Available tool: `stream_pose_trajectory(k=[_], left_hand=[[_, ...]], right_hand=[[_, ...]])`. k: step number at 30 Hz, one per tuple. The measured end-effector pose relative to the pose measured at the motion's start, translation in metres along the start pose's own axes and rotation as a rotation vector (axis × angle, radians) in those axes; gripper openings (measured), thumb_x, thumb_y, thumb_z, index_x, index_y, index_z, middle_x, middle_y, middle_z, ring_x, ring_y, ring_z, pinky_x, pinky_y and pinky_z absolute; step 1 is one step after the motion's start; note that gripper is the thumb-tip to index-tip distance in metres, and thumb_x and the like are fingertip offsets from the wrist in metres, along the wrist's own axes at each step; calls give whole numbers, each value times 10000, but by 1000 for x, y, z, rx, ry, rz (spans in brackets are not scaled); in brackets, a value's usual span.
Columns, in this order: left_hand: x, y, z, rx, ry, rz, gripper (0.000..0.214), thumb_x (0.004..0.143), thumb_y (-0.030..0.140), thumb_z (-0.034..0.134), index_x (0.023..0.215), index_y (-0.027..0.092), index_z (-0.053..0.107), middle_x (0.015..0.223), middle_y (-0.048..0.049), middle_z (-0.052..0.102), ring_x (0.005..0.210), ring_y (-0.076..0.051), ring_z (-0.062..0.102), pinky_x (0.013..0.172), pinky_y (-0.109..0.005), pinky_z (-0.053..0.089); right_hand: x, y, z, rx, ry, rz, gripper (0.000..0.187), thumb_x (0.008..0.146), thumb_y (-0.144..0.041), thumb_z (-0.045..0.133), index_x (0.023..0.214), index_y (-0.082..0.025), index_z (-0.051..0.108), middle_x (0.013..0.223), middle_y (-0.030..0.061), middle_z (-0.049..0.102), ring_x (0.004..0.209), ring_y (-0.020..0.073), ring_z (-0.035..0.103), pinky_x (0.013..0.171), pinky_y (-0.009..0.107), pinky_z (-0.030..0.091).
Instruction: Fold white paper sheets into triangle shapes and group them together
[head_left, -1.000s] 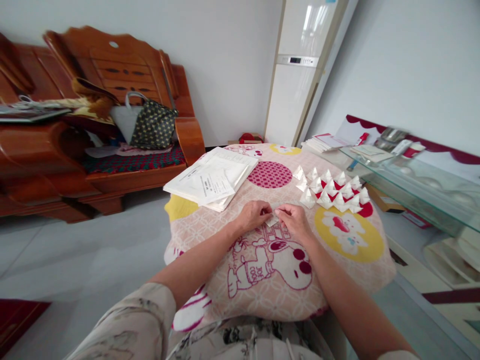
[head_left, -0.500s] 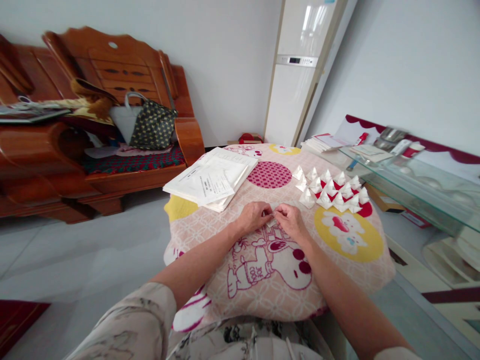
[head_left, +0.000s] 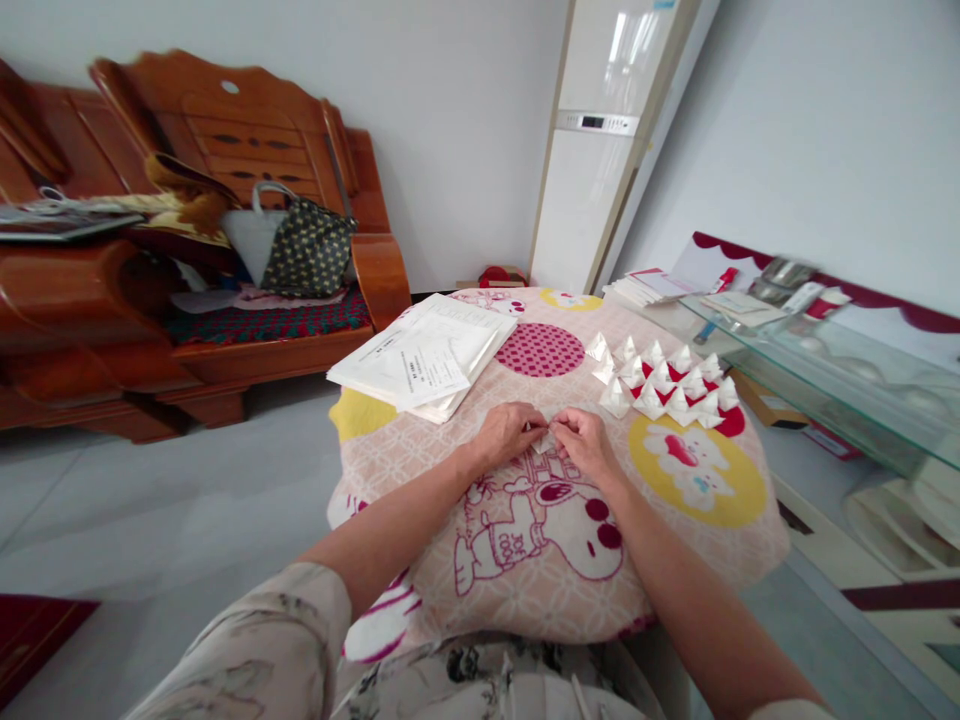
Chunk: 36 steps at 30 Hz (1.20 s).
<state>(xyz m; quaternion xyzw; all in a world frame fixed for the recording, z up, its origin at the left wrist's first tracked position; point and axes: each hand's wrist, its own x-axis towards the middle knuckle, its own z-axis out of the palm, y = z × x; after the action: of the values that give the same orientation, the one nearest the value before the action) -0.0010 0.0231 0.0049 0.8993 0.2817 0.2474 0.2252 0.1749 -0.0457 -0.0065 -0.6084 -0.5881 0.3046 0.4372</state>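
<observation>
Pinched by left hand (head_left: 512,433) and right hand (head_left: 585,443): small whitish paper (head_left: 541,447), mostly covered. Around, on cloth-covered worktop (head_left: 411,458): printed sheets (head_left: 427,358) left, peaked folded papers (head_left: 660,378) right.

Pink fabric tablecloth (head_left: 442,565): white lattice, magenta-outlined cartoon dog (head_left: 592,550), yellow circles (head_left: 641,455). Pointed folded-paper pieces (head_left: 660,378): off-white. Flat paper stack (head_left: 420,355): white, black print. Carved wooden bench (head_left: 247,130): reddish brown.

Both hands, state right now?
Left hand: closed, holding a small piece of paper.
Right hand: closed, holding the same paper from its right side.
</observation>
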Motion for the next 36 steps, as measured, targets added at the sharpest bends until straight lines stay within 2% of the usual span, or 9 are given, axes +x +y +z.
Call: stream_pose_trajectory(k=[5, 9, 15, 20, 23, 26, 29, 33, 36], left_hand=[[0, -5, -4, -147, 52, -92, 172, 851, 215, 612, 861, 162, 776, 849, -47, 738, 750, -152, 635, 710, -246, 447], [-1, -10, -10, -270, 61, -175, 170, 820, 209, 609, 787, 144, 762, 721, -17, 710, 656, -125, 590, 644, -232, 430], [-4, -14, -22, -366, 23, -200, 121, 766, 188, 622, 740, 137, 729, 609, 11, 632, 558, -93, 516, 546, -206, 374], [-6, -14, -25, -365, 16, -185, 81, 743, 160, 620, 742, 133, 696, 630, 8, 636, 570, -92, 531, 544, -200, 376], [-6, -14, -24, -352, 18, -181, 76, 740, 163, 618, 740, 135, 690, 631, 10, 628, 572, -93, 523, 541, -202, 372], [-6, -13, -22, -348, 33, -169, 89, 740, 179, 618, 755, 134, 693, 636, 11, 621, 577, -96, 518, 544, -206, 372], [-7, -13, -20, -368, 43, -158, 101, 751, 191, 610, 770, 136, 692, 651, 7, 627, 589, -99, 531, 549, -208, 380], [-7, -14, -17, -395, 58, -146, 107, 762, 185, 602, 785, 135, 693, 679, -3, 649, 611, -104, 557, 565, -207, 400], [-7, -13, -16, -422, 65, -140, 105, 769, 192, 611, 780, 133, 697, 674, -4, 647, 608, -102, 558, 565, -205, 405]], right_hand=[[-3, -2, -3, 42, 29, -1, 175, 828, -342, 549, 794, -199, 644, 545, -22, 590, 427, 130, 533, 412, 229, 390], [-4, -5, -8, 67, 68, 8, 160, 791, -293, 542, 809, -191, 665, 548, -29, 588, 428, 125, 532, 421, 224, 389], [-4, -5, -16, 47, 98, 13, 162, 756, -255, 532, 761, -187, 680, 549, -18, 587, 476, 141, 543, 464, 239, 404], [-2, -4, -16, -181, 165, -203, 170, 725, -176, 527, 759, -203, 691, 747, 41, 701, 731, 201, 643, 684, 298, 501], [-1, -7, -10, -235, 122, -313, 211, 735, -136, 503, 796, -207, 691, 865, 67, 720, 838, 214, 655, 769, 317, 512], [0, -10, -3, -238, 85, -362, 218, 742, -118, 493, 829, -204, 674, 891, 75, 710, 871, 214, 652, 796, 320, 511], [0, -11, 1, -225, 97, -348, 170, 749, -140, 519, 838, -209, 646, 874, 67, 693, 841, 209, 640, 778, 312, 505], [1, -10, 3, -182, 111, -297, 22, 754, -198, 580, 754, -217, 590, 789, 41, 660, 761, 197, 615, 732, 304, 483], [1, -9, 3, -150, 115, -278, 40, 741, -201, 594, 712, -218, 572, 760, 33, 649, 758, 198, 617, 729, 304, 475]])
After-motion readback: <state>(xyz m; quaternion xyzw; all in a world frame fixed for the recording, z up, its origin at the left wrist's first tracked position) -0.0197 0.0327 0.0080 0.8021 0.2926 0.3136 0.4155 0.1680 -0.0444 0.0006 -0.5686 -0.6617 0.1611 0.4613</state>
